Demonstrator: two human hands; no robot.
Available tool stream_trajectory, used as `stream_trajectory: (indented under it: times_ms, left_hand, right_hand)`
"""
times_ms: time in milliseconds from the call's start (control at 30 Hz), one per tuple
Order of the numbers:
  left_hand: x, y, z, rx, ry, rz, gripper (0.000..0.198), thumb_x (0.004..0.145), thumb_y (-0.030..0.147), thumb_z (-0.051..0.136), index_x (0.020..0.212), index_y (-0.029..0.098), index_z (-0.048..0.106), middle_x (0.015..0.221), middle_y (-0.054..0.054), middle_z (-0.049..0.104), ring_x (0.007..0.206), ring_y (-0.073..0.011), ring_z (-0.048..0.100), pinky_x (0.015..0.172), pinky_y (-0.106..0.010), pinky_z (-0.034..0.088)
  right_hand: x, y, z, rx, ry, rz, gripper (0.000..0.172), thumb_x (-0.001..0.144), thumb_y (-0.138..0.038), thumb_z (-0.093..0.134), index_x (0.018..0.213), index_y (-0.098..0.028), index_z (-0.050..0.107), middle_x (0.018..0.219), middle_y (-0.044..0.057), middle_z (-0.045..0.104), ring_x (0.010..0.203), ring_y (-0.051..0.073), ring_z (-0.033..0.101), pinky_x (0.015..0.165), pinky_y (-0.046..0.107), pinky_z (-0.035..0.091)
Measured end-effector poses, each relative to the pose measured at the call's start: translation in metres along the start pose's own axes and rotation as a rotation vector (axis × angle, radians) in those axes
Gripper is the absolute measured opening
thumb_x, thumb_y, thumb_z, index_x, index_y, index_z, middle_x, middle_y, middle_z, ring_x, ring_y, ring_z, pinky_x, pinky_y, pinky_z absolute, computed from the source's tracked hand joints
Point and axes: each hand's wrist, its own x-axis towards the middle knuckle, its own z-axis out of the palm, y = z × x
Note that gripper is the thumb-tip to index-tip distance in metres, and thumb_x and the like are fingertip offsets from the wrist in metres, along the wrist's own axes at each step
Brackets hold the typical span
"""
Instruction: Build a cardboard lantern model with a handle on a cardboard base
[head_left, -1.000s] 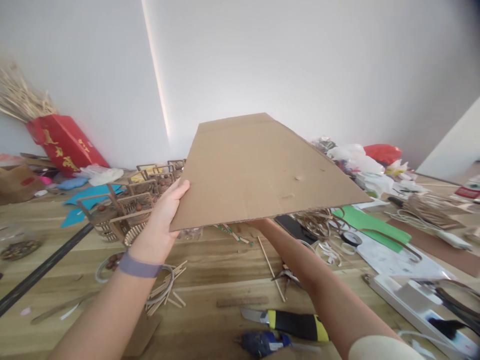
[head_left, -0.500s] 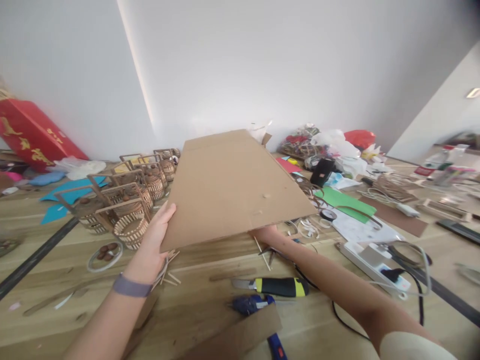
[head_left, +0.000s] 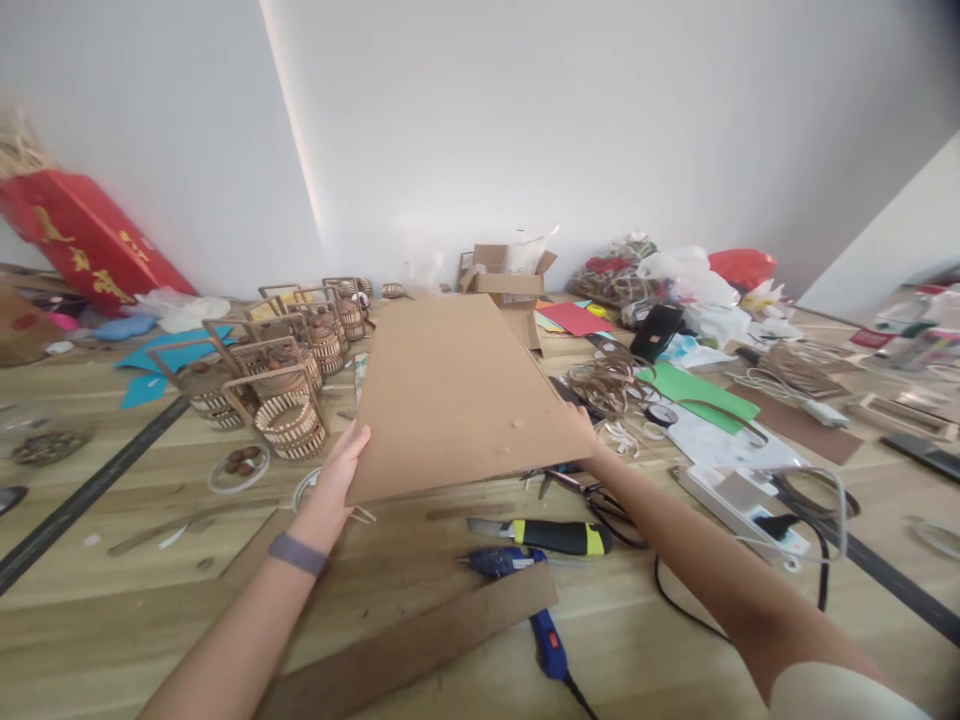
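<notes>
A large flat sheet of brown cardboard [head_left: 457, 400] is held up over the table, tilted with its far end away from me. My left hand [head_left: 341, 475] grips its left edge near the front corner, thumb below and fingers at the edge. On the right edge, my right hand [head_left: 585, 425] is closed around the board, its fingers partly hidden. Below the board's front edge lie a utility knife [head_left: 555, 536] with yellow-green ends and a blue glue gun [head_left: 551, 645]. A cardboard strip [head_left: 420, 640] lies across the glue gun.
Several small bamboo baskets [head_left: 292, 425] with handles stand at left, beside a ring holding brown balls [head_left: 244, 460]. At right are a white power strip [head_left: 739, 515], green paper [head_left: 705, 398] and cords. An open cardboard box [head_left: 506, 283] sits by the wall.
The cardboard sheet has come lower and flatter, uncovering the box behind it. My right hand has moved from underneath the sheet to its right edge. The view has shifted slightly left.
</notes>
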Motion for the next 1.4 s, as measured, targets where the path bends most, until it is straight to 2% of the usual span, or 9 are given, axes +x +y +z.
stream_trajectory:
  times_ms: [267, 433, 567, 633, 700, 800, 900, 1033, 1400]
  left_hand:
    - [-0.001, -0.014, -0.009, 0.112, 0.022, -0.031, 0.044, 0.081, 0.04, 0.068, 0.121, 0.021, 0.063, 0.122, -0.012, 0.07, 0.11, -0.0273, 0.069, 0.091, -0.038, 0.057]
    - [0.008, -0.018, -0.012, 0.302, 0.144, -0.004, 0.044, 0.081, 0.037, 0.066, 0.119, 0.015, 0.061, 0.112, -0.015, 0.072, 0.11, -0.0292, 0.068, 0.098, -0.045, 0.052]
    - [-0.01, -0.006, -0.009, 0.498, 0.251, 0.147, 0.049, 0.081, 0.027, 0.065, 0.128, 0.019, 0.054, 0.143, -0.014, 0.054, 0.139, -0.0285, 0.043, 0.119, -0.047, 0.028]
    - [-0.037, -0.002, -0.006, 0.763, 0.183, 0.42, 0.035, 0.085, 0.026, 0.062, 0.119, 0.019, 0.06, 0.144, -0.013, 0.051, 0.144, -0.0289, 0.034, 0.122, -0.047, 0.018]
    - [-0.073, -0.006, -0.001, 1.057, -0.105, 0.681, 0.024, 0.094, 0.033, 0.054, 0.111, 0.02, 0.063, 0.13, -0.012, 0.061, 0.133, -0.0289, 0.047, 0.117, -0.049, 0.03]
    - [-0.125, -0.025, 0.005, 1.323, -0.586, 0.711, 0.035, 0.093, 0.041, 0.059, 0.122, 0.021, 0.06, 0.126, -0.011, 0.065, 0.121, -0.0281, 0.057, 0.104, -0.044, 0.045]
    - [-0.153, -0.044, 0.011, 1.535, -0.77, 0.59, 0.05, 0.084, 0.036, 0.073, 0.128, 0.019, 0.057, 0.127, -0.013, 0.065, 0.116, -0.0313, 0.059, 0.096, -0.045, 0.051]
    - [-0.158, -0.048, 0.006, 1.608, -0.822, 0.519, 0.042, 0.087, 0.017, 0.067, 0.128, 0.019, 0.058, 0.122, -0.012, 0.068, 0.108, -0.0288, 0.064, 0.089, -0.041, 0.055]
    - [-0.146, -0.02, -0.001, 1.599, -0.78, 0.79, 0.034, 0.091, 0.02, 0.063, 0.125, 0.016, 0.058, 0.126, -0.012, 0.066, 0.106, -0.0279, 0.062, 0.088, -0.041, 0.054]
  right_hand:
    - [-0.029, 0.016, -0.009, -0.033, 0.139, 0.114, 0.027, 0.097, -0.032, 0.056, 0.113, -0.011, 0.062, 0.112, 0.012, 0.064, 0.098, 0.023, 0.064, 0.084, 0.042, 0.054]
    - [-0.077, 0.003, -0.015, 0.082, 0.183, -0.164, 0.03, 0.1, -0.023, 0.037, 0.096, -0.011, 0.064, 0.095, 0.015, 0.061, 0.093, 0.024, 0.062, 0.084, 0.036, 0.049]
    - [-0.128, -0.006, -0.005, 0.182, 0.158, -0.42, 0.028, 0.099, -0.036, 0.046, 0.111, -0.018, 0.064, 0.105, 0.011, 0.061, 0.089, 0.021, 0.064, 0.082, 0.033, 0.051]
    - [-0.147, -0.006, 0.005, 0.207, 0.149, -0.49, 0.031, 0.096, -0.037, 0.052, 0.12, -0.02, 0.062, 0.107, 0.011, 0.063, 0.091, 0.022, 0.064, 0.081, 0.034, 0.052]
    - [-0.158, -0.005, 0.016, 0.218, 0.153, -0.518, 0.035, 0.094, -0.034, 0.055, 0.126, -0.02, 0.06, 0.108, 0.012, 0.064, 0.092, 0.024, 0.065, 0.082, 0.037, 0.053]
    - [-0.162, -0.003, 0.029, 0.23, 0.168, -0.528, 0.039, 0.095, -0.028, 0.052, 0.133, -0.018, 0.058, 0.107, 0.013, 0.065, 0.093, 0.024, 0.065, 0.084, 0.038, 0.054]
    - [-0.164, 0.001, 0.034, 0.229, 0.191, -0.526, 0.039, 0.097, -0.029, 0.047, 0.132, -0.017, 0.06, 0.106, 0.014, 0.065, 0.095, 0.025, 0.064, 0.087, 0.04, 0.054]
    - [-0.177, 0.022, 0.034, 0.196, 0.242, -0.478, 0.039, 0.099, -0.032, 0.043, 0.127, -0.016, 0.064, 0.104, 0.016, 0.066, 0.099, 0.029, 0.063, 0.089, 0.045, 0.053]
    - [-0.219, 0.077, 0.064, 0.083, 0.415, -0.27, 0.044, 0.099, -0.04, 0.041, 0.13, -0.016, 0.062, 0.098, 0.014, 0.065, 0.089, 0.027, 0.065, 0.078, 0.039, 0.054]
